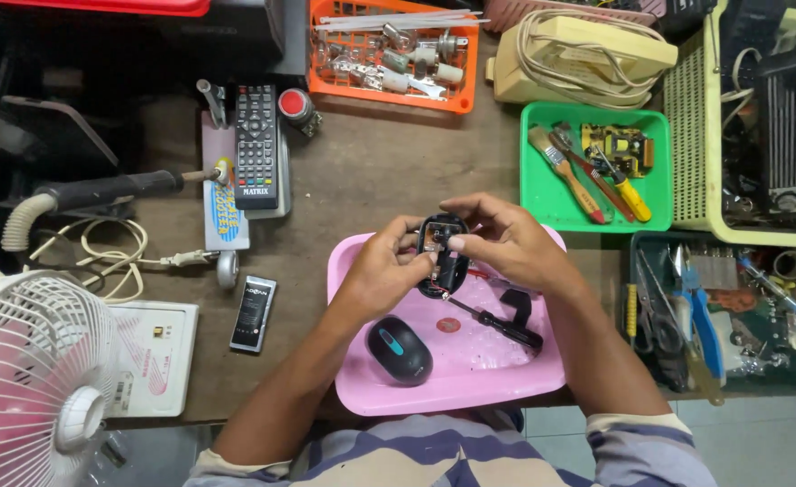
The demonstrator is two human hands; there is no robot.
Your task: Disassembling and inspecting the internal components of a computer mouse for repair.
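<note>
Head view | opened black plastic mouse base (440, 255), circuit board exposed, held above pink plastic tray (506, 379) | left hand (382, 271) and right hand (506, 243) fingers closed on it | black domed mouse cover (399, 350) off, lying in tray beside black-handled screwdriver (497, 323) | disassembly done, reassembly outstanding.

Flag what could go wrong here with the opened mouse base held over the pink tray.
1. The black opened mouse base is pinched only by the fingertips of the left hand and right hand; thin wires at its lower edge could snag or tear.
2. The black-handled screwdriver lies right below in the pink plastic tray; a wrist could knock it.
3. The black mouse top cover sits near the tray's front rim and could slide off.
</note>
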